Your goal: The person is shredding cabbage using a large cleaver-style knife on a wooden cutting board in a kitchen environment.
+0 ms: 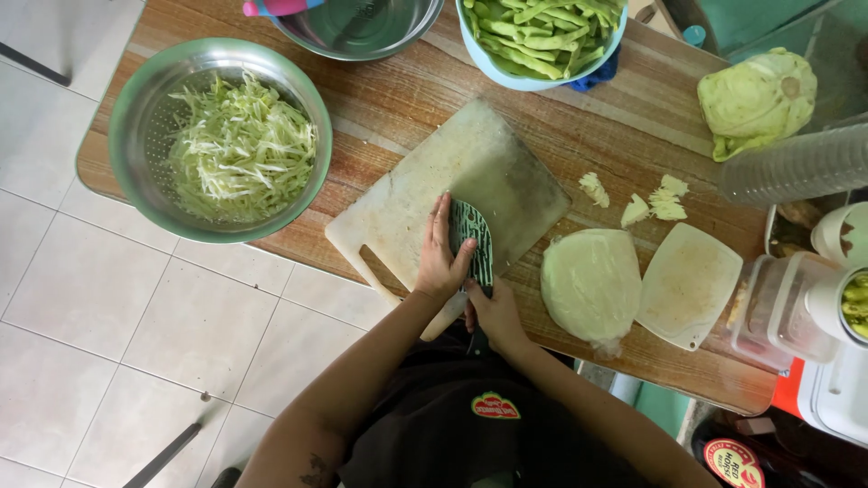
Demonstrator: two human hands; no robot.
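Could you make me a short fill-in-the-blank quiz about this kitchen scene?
1. The shredded cabbage lies in a metal ____.
2. The left hand and right hand are on a knife over the ____ board.
3. The light blue bowl holds green ____.
4. The whole cabbage head sits on the table's ____ side.

Missing words: colander; cutting; beans; right

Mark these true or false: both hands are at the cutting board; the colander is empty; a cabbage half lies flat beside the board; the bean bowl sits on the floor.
1. Both hands are at the cutting board. True: the left hand rests against a dark patterned knife blade, and the right hand is at its handle end.
2. The metal colander is empty. False: it holds shredded cabbage.
3. A cabbage half lies flat beside the board. True.
4. The bowl of green beans sits on the floor. False: it stands on the wooden table.
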